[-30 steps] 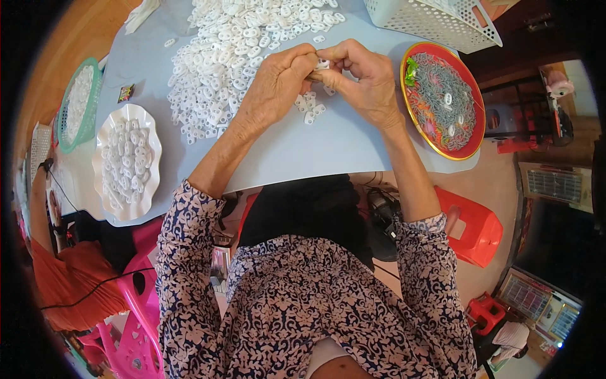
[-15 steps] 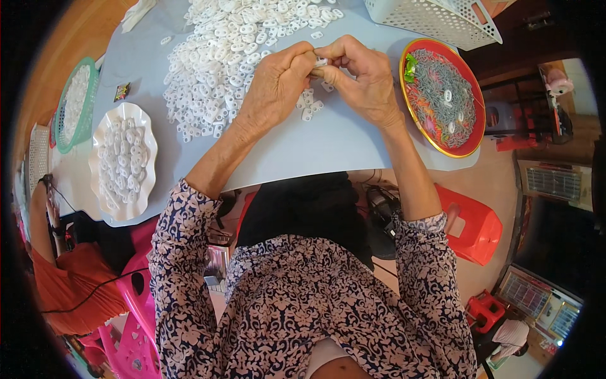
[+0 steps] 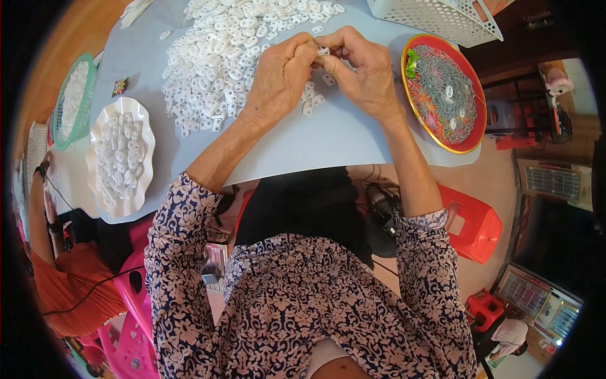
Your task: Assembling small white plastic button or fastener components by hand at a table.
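Over the near part of the table, my left hand (image 3: 278,79) and my right hand (image 3: 366,79) meet fingertip to fingertip, both closed in a pinch. A small white two-holed plastic piece is between them, mostly covered by the fingers. Just beyond and left of them spreads a big heap of similar white plastic pieces (image 3: 208,82). To the right of my right hand stands a red gold-rimmed tray (image 3: 478,120) full of small grey screw-like parts (image 3: 451,76), with a few white pieces on top.
A scalloped white dish (image 3: 149,161) of white pieces stands at the table's left, beside a green basket (image 3: 95,95). A perforated white basket (image 3: 435,22) is at the far right. Another person's arm (image 3: 39,215) shows at the left. A red stool (image 3: 476,227) stands below right.
Both hands have shifted slightly farther away, still joined at the fingertips. The white piece between them is now more hidden. At the left, the other person's arm has moved a little.
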The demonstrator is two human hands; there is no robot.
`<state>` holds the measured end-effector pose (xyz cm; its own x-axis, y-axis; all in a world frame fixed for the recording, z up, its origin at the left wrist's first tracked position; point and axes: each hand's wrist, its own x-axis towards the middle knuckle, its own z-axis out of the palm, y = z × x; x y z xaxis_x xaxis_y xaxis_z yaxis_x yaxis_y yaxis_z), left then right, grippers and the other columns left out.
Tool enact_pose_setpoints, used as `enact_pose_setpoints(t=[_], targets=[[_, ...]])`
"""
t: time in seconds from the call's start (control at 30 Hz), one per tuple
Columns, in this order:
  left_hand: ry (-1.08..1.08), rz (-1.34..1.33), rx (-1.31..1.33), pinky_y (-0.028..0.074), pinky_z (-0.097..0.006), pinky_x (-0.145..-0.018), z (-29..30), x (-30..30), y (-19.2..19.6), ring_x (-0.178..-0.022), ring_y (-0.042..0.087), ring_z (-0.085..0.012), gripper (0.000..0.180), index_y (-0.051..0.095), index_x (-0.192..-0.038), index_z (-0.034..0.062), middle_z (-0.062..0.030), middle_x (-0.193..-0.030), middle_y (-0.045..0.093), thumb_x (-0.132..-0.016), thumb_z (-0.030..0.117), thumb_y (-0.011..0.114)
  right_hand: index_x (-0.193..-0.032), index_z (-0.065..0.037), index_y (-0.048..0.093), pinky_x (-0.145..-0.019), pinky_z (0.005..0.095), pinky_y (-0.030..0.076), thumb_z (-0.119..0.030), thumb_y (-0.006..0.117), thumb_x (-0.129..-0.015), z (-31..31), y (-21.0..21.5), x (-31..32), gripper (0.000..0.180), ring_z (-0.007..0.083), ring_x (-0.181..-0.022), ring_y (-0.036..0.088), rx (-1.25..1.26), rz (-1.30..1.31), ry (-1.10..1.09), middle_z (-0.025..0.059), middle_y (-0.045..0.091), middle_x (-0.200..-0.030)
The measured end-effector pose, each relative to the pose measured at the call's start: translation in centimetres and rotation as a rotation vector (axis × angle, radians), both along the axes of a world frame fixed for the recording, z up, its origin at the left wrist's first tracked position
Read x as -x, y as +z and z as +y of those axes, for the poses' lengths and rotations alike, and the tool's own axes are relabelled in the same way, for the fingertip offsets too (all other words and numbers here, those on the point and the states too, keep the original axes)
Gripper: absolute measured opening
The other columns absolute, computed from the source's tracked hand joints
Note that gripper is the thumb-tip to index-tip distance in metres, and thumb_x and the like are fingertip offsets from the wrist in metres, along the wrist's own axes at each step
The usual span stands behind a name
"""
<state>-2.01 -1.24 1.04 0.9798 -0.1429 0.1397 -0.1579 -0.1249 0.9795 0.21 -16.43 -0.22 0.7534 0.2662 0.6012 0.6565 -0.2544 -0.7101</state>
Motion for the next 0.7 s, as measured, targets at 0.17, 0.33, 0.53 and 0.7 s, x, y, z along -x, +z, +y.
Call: enact_pose_setpoints(t=[0.17,0.33,0.53,0.7], targets=[[-0.014,-0.014,-0.015,0.037,-0.025,-0.056,0.1,-0.1,-0.2,-0.060,0.041,-0.0093,0.028,0.051,-0.077,0.0002,-0.0014,-0.062,0.044,-0.092,0.023,0.043,-0.089,-0.001,0.062,-0.055,0.0253,0.048,-0.007,0.071,-0.076,-0.3,-0.2,0.0,0.018,0.0111,-0.060,0.060,-0.051,0.075,0.045,0.0071,0.065,-0.072],[-0.052,0.076,0.037,0.038,-0.026,-0.054,0.7,-0.3,-0.1,-0.059,0.043,-0.0095,0.029,0.051,-0.076,0.0003,-0.0027,-0.062,0.046,-0.092,0.023,0.043,-0.096,0.000,0.064,-0.058,0.0223,0.049,-0.006,0.067,-0.082,-0.1,-0.1,0.4,0.016,0.0074,-0.066,0.060,-0.113,0.269,0.121,0.0039,0.067,-0.076],[-0.100,-0.123,-0.071,0.038,-0.026,-0.054,1.2,-0.7,0.1,-0.058,0.043,-0.0094,0.029,0.051,-0.076,0.0012,-0.0023,-0.062,0.047,-0.093,0.023,0.042,-0.108,0.001,0.059,-0.067,0.0197,0.049,-0.002,0.059,-0.088,-0.4,0.6,0.1,0.020,0.0066,-0.076,0.060,-0.230,0.338,0.229,0.0027,0.064,-0.083],[-0.136,-0.102,-0.124,0.037,-0.024,-0.060,1.3,-1.0,0.0,-0.065,0.045,-0.0094,0.028,0.054,-0.082,0.0033,0.0001,-0.062,0.043,-0.096,0.024,0.041,-0.110,0.000,0.055,-0.064,0.0187,0.046,-0.001,0.061,-0.086,-0.8,0.3,-0.3,0.025,0.0050,-0.074,0.057,-0.265,0.399,0.252,0.0012,0.062,-0.083]])
